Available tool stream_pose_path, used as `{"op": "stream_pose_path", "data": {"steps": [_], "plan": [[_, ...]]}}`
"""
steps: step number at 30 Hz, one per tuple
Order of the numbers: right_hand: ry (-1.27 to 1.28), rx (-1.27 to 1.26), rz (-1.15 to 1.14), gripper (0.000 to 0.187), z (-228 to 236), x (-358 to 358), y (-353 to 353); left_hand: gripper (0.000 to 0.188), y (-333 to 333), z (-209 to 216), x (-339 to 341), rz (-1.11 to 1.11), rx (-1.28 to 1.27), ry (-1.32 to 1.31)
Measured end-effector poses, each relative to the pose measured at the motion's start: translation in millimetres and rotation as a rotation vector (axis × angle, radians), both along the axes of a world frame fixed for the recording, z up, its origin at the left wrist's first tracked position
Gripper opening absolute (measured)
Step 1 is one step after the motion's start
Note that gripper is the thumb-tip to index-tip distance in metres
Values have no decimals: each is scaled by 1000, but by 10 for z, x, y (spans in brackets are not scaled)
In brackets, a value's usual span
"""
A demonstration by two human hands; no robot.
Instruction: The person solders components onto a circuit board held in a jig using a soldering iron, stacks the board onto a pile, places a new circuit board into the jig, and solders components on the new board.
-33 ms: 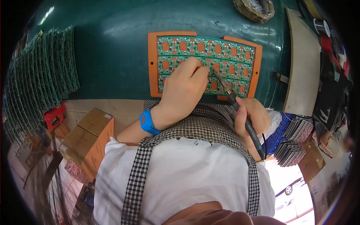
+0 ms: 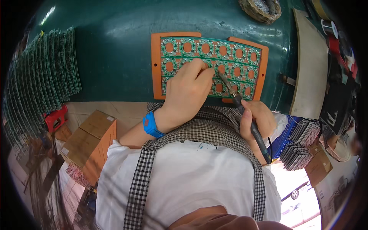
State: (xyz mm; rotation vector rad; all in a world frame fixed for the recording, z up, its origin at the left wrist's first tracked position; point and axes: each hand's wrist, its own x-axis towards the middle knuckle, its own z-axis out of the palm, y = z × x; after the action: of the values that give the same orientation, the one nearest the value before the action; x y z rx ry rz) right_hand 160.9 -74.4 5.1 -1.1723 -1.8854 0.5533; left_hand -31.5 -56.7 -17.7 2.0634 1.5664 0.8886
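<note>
A panel of green circuit boards (image 2: pixel 188 40) with oval cutouts lies in an orange frame (image 2: pixel 156 78) on the table. Over the middle of the panel, my left hand (image 2: pixel 189 86) has its fingers drawn together in a pinch; whatever is between the fingertips is hidden. My right hand (image 2: pixel 258 120) grips a soldering iron (image 2: pixel 253 128) by its dark handle, just beyond the frame's near edge. The iron's tip slants up and left onto the panel, close to the left fingertips. Whether the tip touches a solder point is too small to tell.
Many green circuit panels (image 2: pixel 46 73) stand in a row at the left of the green table (image 2: pixel 111 50). A round holder (image 2: pixel 262 9) sits at the back, a pale board (image 2: pixel 309 65) and a wire spool (image 2: pixel 329 27) at the right. Cardboard boxes (image 2: pixel 90 132) stand below left.
</note>
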Motion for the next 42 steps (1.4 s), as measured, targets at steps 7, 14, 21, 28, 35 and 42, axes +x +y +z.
{"op": "stream_pose_path", "data": {"steps": [7, 14, 21, 28, 35, 42], "plan": [[23, -56, -80, 6, 77, 44, 105, 13, 163, 118, -32, 87, -7, -62], [-3, -43, -34, 6, 31, -66, 330, 13, 302, 15, 9, 93, -81, -75], [-27, 9, -34, 8, 54, -67, 336, 11, 343, 122, -67, 112, -32, -4], [-66, -8, 21, 8, 55, -215, 424, 10, 394, 97, -66, 124, -139, -26], [-71, 17, 9, 6, 79, -164, 337, 10, 327, 120, -90, 126, -171, -77], [-53, 39, 83, 6, 66, -136, 171, 12, 136, 142, -73, 79, -182, 31]]}}
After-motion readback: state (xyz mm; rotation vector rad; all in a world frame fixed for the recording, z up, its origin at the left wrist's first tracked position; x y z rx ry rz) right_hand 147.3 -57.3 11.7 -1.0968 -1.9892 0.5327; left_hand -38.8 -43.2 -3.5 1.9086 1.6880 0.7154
